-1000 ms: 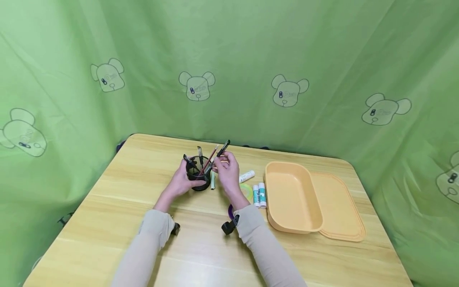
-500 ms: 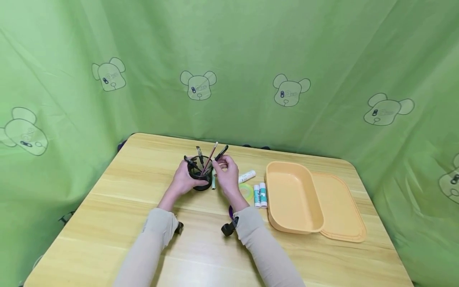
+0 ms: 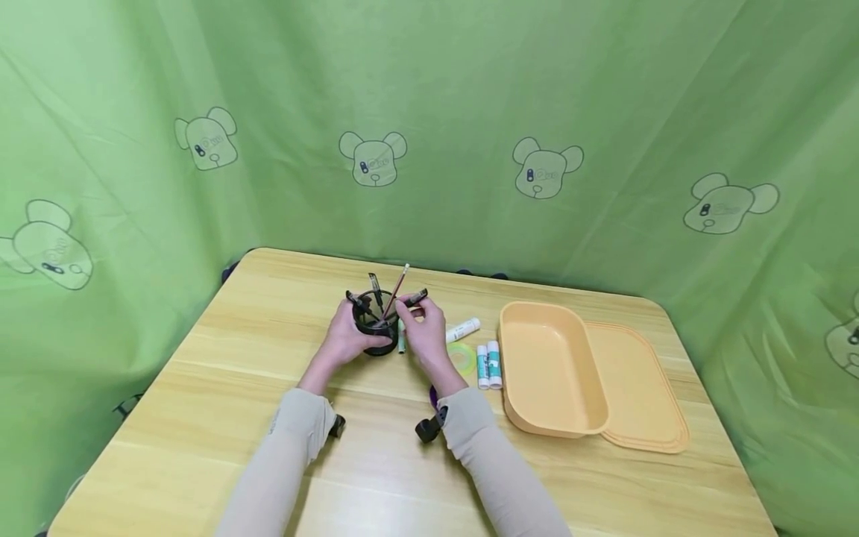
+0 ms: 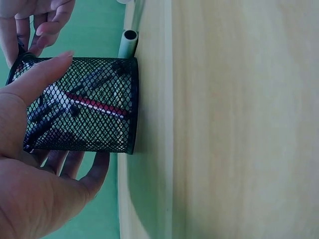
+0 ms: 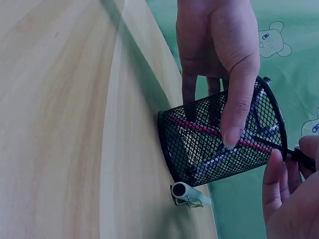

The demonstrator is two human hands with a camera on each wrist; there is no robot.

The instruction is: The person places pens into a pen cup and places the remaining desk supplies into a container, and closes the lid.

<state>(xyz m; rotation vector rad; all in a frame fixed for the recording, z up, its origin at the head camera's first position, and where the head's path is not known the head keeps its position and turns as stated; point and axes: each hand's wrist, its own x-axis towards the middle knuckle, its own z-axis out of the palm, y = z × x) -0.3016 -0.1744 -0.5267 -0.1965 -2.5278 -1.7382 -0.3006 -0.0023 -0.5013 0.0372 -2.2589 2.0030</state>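
My left hand [image 3: 344, 337] grips a black mesh pen cup [image 4: 94, 114] from the left, thumb across its near side. The cup stands on the table with a red pencil [image 3: 399, 282] and several dark pens [image 3: 374, 283] leaning in it. At the cup's right rim, my right hand [image 3: 426, 333] pinches a black-capped pen [image 3: 417, 297], which slants across the rim with its lower part inside the mesh. Close by the cup's right side lies a pale green tube [image 5: 192, 193] with a dark round opening at its end.
Right of my right hand are a white stick [image 3: 463, 330], a yellow-green tape roll [image 3: 461, 358] and two teal-and-white glue sticks [image 3: 494, 365]. A purple ring [image 3: 433, 396] is partly hidden by the right wrist. Further right, an orange box [image 3: 553, 373] overlaps its flat lid [image 3: 640, 388].
The pen in my right hand has come down into the cup and tilted further right, its cap now lower. My left hand keeps its grip on the cup.
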